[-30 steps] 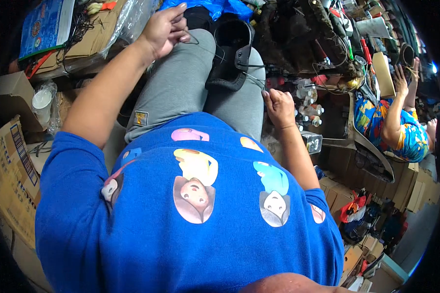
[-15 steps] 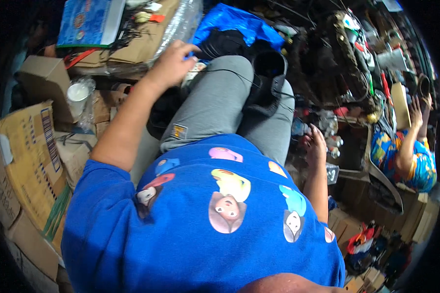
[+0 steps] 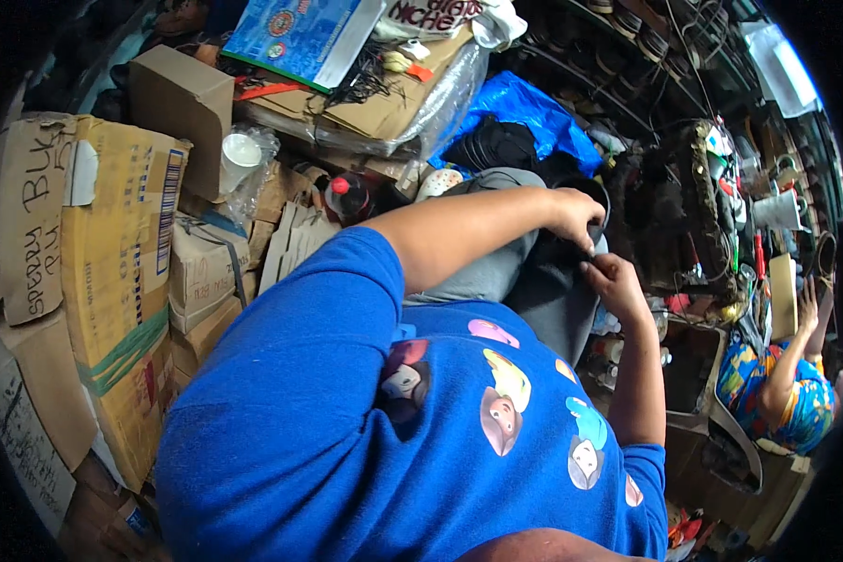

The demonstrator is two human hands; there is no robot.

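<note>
A black shoe (image 3: 594, 193) lies on my lap, over my grey trousers (image 3: 464, 273), and is partly covered by my hands. My left hand (image 3: 574, 217) reaches across from the left, its fingers bent together at the shoe's near side. Just below it, my right hand (image 3: 616, 283) has thumb and forefinger pinched close to the left fingertips. Whatever lies between the fingers is too small and dark to make out. Behind my knees, a dark bundle (image 3: 493, 147) rests against a blue plastic bag (image 3: 540, 114).
Cardboard boxes (image 3: 122, 272) are stacked at my left, with a white cup (image 3: 242, 152) nearby. A blue-covered book (image 3: 295, 37) lies on a plastic-wrapped cardboard stack. A dark-capped bottle (image 3: 347, 195) stands beyond my left arm. Another person (image 3: 782, 389) works at the far right.
My left hand has swung right from beyond my left knee to the shoe. My right hand has come up beside it. The view has shifted left.
</note>
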